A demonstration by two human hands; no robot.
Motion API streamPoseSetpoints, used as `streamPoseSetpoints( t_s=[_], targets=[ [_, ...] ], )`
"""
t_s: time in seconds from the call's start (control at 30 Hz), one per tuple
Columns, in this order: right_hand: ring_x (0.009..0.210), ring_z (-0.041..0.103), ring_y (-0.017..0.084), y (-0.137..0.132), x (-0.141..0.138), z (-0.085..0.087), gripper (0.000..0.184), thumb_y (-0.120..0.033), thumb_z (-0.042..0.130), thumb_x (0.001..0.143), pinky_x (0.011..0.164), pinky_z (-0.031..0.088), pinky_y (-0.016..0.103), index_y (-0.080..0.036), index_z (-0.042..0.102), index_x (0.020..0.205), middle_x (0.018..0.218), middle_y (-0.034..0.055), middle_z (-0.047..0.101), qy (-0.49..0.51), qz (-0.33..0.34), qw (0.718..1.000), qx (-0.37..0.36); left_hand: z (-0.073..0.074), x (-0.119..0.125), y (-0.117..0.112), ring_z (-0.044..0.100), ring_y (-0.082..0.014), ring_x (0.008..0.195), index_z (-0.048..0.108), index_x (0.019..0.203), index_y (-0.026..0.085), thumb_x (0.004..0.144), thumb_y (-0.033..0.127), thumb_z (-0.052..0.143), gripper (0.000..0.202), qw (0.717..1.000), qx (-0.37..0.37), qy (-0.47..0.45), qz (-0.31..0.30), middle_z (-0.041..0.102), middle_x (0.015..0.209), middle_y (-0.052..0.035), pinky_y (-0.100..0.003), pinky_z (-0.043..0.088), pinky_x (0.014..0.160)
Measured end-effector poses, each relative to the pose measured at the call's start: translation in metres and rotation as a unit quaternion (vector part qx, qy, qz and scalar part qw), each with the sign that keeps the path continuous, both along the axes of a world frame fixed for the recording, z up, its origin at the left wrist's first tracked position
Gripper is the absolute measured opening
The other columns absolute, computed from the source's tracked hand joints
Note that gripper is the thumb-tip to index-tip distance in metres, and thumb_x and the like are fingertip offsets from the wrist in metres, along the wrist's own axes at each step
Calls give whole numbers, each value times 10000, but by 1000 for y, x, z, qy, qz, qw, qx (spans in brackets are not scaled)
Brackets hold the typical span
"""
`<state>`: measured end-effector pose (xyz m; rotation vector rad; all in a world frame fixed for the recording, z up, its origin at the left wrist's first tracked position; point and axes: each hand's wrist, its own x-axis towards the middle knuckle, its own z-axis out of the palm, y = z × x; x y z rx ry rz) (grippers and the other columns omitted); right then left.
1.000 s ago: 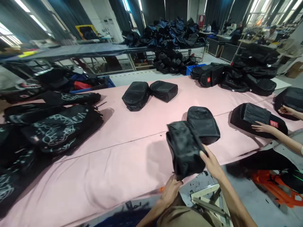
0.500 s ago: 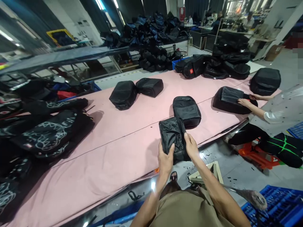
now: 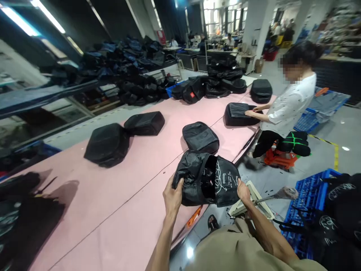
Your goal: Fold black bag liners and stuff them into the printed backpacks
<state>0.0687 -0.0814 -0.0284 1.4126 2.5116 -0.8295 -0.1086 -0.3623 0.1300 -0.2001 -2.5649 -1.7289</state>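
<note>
I hold a black backpack (image 3: 203, 178) at the near edge of the pink table (image 3: 113, 195). Its top gapes open and a panel with white print shows on its right side. My left hand (image 3: 172, 194) grips the bag's left side with curled fingers. My right hand (image 3: 243, 190) grips its right lower corner. Another black backpack (image 3: 200, 136) lies flat just beyond it.
Two more black bags (image 3: 108, 143) (image 3: 145, 123) lie further left on the table. A person in a white shirt (image 3: 287, 105) handles a bag (image 3: 238, 113) at the right. Blue crates (image 3: 306, 199) and a wooden stool (image 3: 251, 203) stand on the floor. Piles of bags fill the back.
The view has swung right. The bag I hold has been turned and pulled open, so its printed panel now shows. My hands have moved apart to its two sides.
</note>
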Motion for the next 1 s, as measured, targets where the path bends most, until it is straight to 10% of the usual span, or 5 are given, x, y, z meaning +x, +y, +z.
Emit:
streamPoseSetpoints(
  t_s=[0.27,0.4,0.57,0.67,1.0],
  targets=[
    [1411,664,343,7,37,42,505,-255,482,1098,1178,516,460,-64,599,1550,1465,264,709,77,-78,994,31,16,-15,26,741,-350,1333,796,1322,246,850,669,817,635,968,32,-53,-243,817,1389,-101,-521,569,1211],
    [1678,354,324,-3,50,127,823,-407,655,1068,1370,361,543,-191,303,1780,1795,202,388,314,105,916,225,45,-20,63,733,-351,1353,812,1338,245,838,640,849,638,907,10,-76,-414,810,1413,-97,-522,551,1233],
    [1548,541,319,-8,68,198,662,-559,680,1075,1367,369,560,-320,543,1677,1601,112,662,360,333,803,340,80,-21,143,739,-340,1311,835,1301,245,907,523,816,483,770,-8,-96,-630,819,1381,-94,-488,550,1209],
    [1204,746,255,-3,93,193,438,-493,552,1149,1168,567,455,-249,726,1469,1239,109,832,375,266,807,370,78,0,187,761,-331,1256,823,1286,227,899,498,812,473,709,-3,-130,-693,836,1320,-100,-482,580,1168],
    [907,816,253,9,207,141,356,-351,481,1141,793,638,360,-246,816,1081,989,90,851,307,-128,852,404,-22,133,213,70,-421,1770,372,1762,377,826,362,920,1085,734,-72,118,-665,184,1909,-98,-747,69,1416]
  ],
)
